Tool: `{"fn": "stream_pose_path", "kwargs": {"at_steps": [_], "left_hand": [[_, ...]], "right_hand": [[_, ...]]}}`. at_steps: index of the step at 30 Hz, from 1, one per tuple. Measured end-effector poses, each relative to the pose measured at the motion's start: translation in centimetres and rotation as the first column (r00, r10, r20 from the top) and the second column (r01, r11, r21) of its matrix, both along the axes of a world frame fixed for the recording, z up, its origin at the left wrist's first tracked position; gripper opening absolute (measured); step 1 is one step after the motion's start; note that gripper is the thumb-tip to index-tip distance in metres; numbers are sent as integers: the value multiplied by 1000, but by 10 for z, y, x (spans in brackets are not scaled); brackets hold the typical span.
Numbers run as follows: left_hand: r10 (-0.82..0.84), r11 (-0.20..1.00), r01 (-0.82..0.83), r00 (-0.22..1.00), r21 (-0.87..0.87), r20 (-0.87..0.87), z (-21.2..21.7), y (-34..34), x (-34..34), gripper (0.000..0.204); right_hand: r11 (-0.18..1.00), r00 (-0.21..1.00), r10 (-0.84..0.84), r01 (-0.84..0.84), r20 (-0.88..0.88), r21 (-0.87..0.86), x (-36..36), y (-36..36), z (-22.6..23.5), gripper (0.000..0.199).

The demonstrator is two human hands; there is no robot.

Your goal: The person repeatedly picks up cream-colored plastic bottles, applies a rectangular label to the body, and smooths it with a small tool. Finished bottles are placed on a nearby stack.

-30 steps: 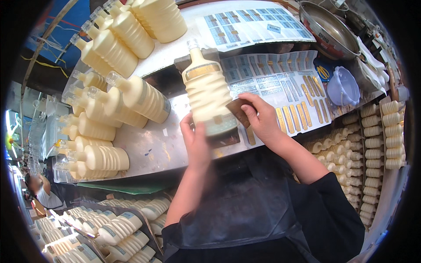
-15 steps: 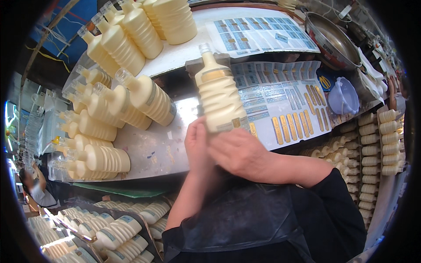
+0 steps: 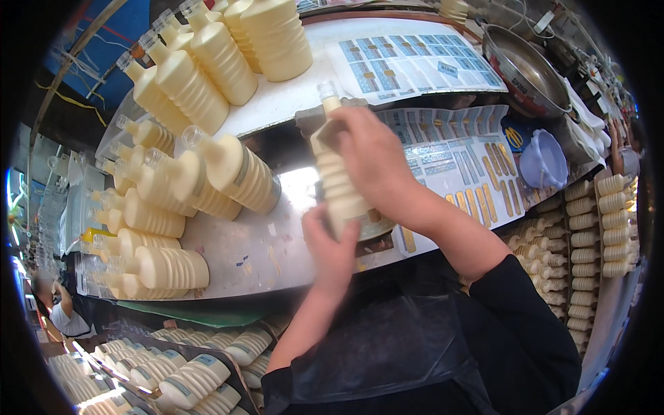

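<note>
The bottle [image 3: 335,185] is clasped by the left fingers [image 3: 315,217], a brown pad [image 3: 332,135] by the right fingers [image 3: 354,122] — the base label [image 3: 374,227] seems applied, gold strips [image 3: 481,206] to their right remain unapplied.

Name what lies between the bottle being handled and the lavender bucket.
In the head view, a white sheet bearing blue and gold labels lies between the bottle and the bucket; the right hand hides part of that stretch.

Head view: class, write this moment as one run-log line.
left hand: at lower end of cream bottle; right hand: brown flat piece held at bottle shoulder; label sheet: right of bottle
</note>
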State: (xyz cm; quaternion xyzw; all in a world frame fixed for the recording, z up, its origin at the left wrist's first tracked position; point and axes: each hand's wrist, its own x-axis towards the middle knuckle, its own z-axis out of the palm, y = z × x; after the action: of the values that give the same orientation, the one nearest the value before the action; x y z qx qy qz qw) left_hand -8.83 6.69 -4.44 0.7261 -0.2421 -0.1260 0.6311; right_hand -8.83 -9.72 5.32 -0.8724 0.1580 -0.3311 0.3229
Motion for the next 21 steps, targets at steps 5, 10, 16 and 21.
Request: {"fn": "stream_pose_path", "kwargs": {"at_steps": [5,10,16,21], "left_hand": [[-107,977,47,952,-209,-288,-9,11,6,46],[-186,948,58,898,-312,-398,-7,13,7,45],[-138,990,137,985,16,107,-32,23,15,72],[-77,988,14,911,156,404,-27,21,17,88]], "right_hand": [[958,977,-184,153,110,243,-22,-24,-40,33],[837,957,-259,156,128,525,-27,-39,-82,30],[841,956,-218,80,199,536,-26,-50,-73,31],[991,966,-32,-2,258,133,-42,-18,-35,21]]}}
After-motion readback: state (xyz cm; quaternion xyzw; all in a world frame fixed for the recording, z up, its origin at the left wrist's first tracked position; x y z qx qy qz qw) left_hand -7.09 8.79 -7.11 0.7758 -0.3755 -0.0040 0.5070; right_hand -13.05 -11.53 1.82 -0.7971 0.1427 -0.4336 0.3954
